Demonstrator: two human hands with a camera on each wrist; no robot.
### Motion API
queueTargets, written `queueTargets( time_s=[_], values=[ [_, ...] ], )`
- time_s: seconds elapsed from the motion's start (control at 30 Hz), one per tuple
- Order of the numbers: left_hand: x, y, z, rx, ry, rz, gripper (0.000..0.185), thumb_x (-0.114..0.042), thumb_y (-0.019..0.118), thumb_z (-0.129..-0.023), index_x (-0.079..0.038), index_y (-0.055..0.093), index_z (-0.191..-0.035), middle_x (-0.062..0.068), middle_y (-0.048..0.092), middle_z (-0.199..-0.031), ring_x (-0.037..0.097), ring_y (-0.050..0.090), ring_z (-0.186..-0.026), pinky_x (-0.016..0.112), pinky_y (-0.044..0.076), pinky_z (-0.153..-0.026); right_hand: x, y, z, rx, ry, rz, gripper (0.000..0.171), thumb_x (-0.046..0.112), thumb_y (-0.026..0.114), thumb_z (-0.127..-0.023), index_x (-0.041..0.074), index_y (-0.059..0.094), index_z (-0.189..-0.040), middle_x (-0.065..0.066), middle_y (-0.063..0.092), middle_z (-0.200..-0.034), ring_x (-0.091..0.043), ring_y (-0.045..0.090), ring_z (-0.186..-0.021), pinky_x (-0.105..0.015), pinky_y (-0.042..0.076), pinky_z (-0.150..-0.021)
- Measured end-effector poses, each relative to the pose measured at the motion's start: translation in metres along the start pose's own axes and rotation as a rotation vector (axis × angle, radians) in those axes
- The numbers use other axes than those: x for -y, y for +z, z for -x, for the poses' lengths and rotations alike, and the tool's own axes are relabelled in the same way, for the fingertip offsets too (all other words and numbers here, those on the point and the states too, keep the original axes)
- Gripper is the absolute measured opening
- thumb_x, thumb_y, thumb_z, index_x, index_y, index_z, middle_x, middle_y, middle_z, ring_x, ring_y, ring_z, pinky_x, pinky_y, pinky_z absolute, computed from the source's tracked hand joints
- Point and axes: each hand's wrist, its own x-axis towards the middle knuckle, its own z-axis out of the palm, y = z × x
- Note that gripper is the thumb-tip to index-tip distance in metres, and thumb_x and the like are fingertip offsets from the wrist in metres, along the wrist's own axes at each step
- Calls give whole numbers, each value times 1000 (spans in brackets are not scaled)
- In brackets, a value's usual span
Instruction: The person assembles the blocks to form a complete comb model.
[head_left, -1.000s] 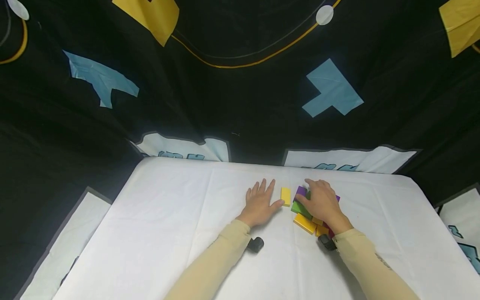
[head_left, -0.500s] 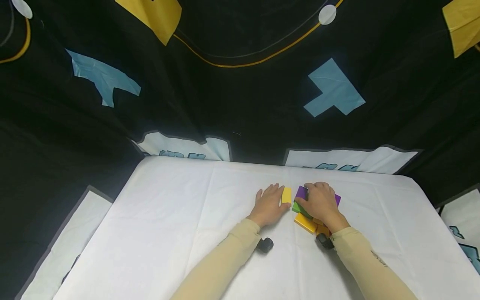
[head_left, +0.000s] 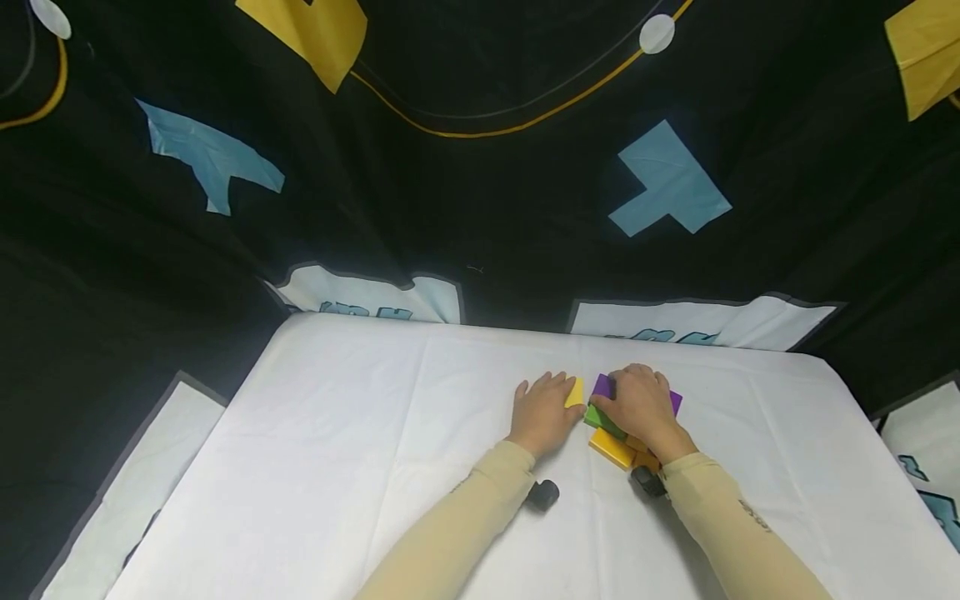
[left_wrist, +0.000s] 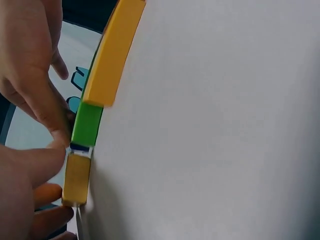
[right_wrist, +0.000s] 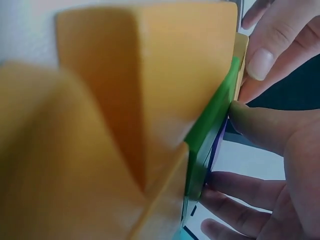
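My left hand (head_left: 542,414) lies at the left of a yellow block (head_left: 575,393), fingers over it and thumb along its near end. In the left wrist view the thumb and fingers pinch this yellow block (left_wrist: 76,180). My right hand (head_left: 640,406) arches over the pile just to the right. Its thumb meets the end of a green block (right_wrist: 212,117), while its fingertips reach that block's farther part in the right wrist view. A purple block (head_left: 602,386) shows beyond the thumb. The palm hides part of the pile.
Several orange-yellow blocks, one of them an orange block (head_left: 611,448), lie in front of the green one, close to the right wrist. All rest on a white-covered table (head_left: 322,467). A black curtain (head_left: 450,225) hangs behind the table's far edge.
My left hand has moved right, from spread fingers beside the yellow block to fingers closed about it. The right hand has stayed almost in place over the pile.
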Motion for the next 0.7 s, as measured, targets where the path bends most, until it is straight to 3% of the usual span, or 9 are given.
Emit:
queueTargets(
  time_s=[0.33,0.7],
  values=[
    [-6,-1,-1,-54,-79,-2,53,-47,69,-93,-19,63,-138,0,60,-142,23,52,-135,50,39,-112,-3,0,1,-10,-25,-59,56,34,75,-89,-7,64,-126,-27,63,-123,-46,53,-118,-68,33,-109],
    [19,-15,8,-65,-85,50,51,-39,69,-95,-14,62,-139,5,58,-144,27,49,-137,54,37,-112,-3,1,0,7,-14,-64,57,35,74,-90,-5,63,-129,-26,62,-126,-44,53,-118,-67,34,-109]
  ],
)
